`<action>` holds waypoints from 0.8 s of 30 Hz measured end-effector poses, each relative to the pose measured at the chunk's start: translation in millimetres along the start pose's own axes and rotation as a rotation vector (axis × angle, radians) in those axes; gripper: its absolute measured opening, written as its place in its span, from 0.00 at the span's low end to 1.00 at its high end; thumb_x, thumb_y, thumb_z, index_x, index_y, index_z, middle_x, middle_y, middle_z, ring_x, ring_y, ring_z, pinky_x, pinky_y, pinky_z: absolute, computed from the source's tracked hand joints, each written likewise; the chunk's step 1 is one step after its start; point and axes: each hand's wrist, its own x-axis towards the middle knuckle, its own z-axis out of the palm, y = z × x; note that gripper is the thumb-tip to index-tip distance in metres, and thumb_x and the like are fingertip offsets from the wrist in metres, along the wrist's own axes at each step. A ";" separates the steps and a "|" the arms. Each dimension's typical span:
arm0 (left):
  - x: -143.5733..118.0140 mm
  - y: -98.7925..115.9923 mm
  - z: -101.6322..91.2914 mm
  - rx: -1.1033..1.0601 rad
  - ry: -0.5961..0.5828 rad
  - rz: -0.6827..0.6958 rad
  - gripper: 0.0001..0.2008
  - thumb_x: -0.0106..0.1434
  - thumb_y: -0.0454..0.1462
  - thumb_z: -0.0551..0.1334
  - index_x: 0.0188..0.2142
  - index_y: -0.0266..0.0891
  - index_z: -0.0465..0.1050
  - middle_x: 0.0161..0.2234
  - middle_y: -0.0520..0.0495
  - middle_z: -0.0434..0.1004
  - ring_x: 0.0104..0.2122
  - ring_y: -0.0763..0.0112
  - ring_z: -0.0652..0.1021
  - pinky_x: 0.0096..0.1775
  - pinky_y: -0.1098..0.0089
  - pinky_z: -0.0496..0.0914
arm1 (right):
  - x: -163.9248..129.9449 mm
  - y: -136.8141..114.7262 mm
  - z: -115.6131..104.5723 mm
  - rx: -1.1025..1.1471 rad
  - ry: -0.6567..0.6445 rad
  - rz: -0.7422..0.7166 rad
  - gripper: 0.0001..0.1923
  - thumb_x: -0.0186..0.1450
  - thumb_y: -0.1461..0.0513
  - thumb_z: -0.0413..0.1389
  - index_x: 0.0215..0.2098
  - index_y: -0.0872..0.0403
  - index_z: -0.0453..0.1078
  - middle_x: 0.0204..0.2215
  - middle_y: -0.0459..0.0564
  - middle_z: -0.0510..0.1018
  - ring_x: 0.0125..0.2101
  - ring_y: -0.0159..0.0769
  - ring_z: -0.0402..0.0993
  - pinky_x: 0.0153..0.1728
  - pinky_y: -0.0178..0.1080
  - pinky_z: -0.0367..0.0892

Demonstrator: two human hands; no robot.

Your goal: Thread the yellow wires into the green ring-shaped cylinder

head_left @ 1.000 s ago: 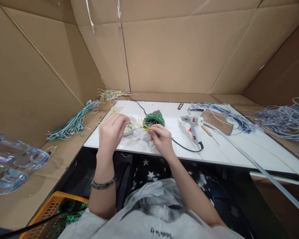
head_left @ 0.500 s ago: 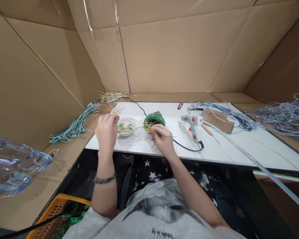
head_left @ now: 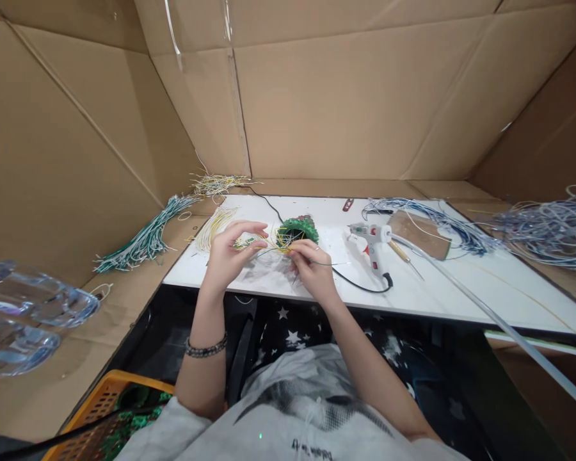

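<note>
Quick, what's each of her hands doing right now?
Left hand: fingers pinched on a small green-and-yellow piece.
Right hand: closed on thin yellow wires beside the green sequined ornament.

Both hands, left (head_left: 228, 256) and right (head_left: 313, 272), raised close together, fingers pinched.

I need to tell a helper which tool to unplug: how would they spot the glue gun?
Start at the white board on the cardboard bench, then look right of the person's right hand. The glue gun lies there on its side, white with red switches and a black cord, unlike the wire bundles around it.
</note>
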 end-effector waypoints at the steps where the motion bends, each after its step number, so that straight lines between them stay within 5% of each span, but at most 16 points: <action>1: -0.5 0.7 1.2 -0.005 0.009 -0.015 0.09 0.60 0.42 0.72 0.41 0.48 0.83 0.37 0.51 0.86 0.44 0.58 0.84 0.51 0.57 0.77 | 0.0 0.2 -0.1 0.000 -0.004 0.000 0.16 0.68 0.47 0.60 0.30 0.48 0.76 0.37 0.52 0.79 0.20 0.32 0.69 0.21 0.41 0.72; 14: -1.7 4.2 16.5 -0.212 0.176 -0.034 0.12 0.58 0.38 0.73 0.40 0.46 0.75 0.28 0.54 0.84 0.35 0.64 0.84 0.52 0.59 0.75 | -0.9 -1.4 0.8 -0.026 0.003 -0.012 0.14 0.68 0.50 0.60 0.29 0.48 0.76 0.36 0.52 0.80 0.20 0.32 0.69 0.22 0.42 0.72; 24: 4.2 -10.9 28.6 -0.367 0.361 0.049 0.18 0.52 0.44 0.78 0.35 0.44 0.73 0.25 0.54 0.81 0.24 0.72 0.74 0.33 0.67 0.70 | 0.5 0.3 2.1 -0.048 -0.018 -0.066 0.12 0.69 0.56 0.58 0.28 0.49 0.74 0.35 0.52 0.80 0.20 0.31 0.68 0.22 0.39 0.70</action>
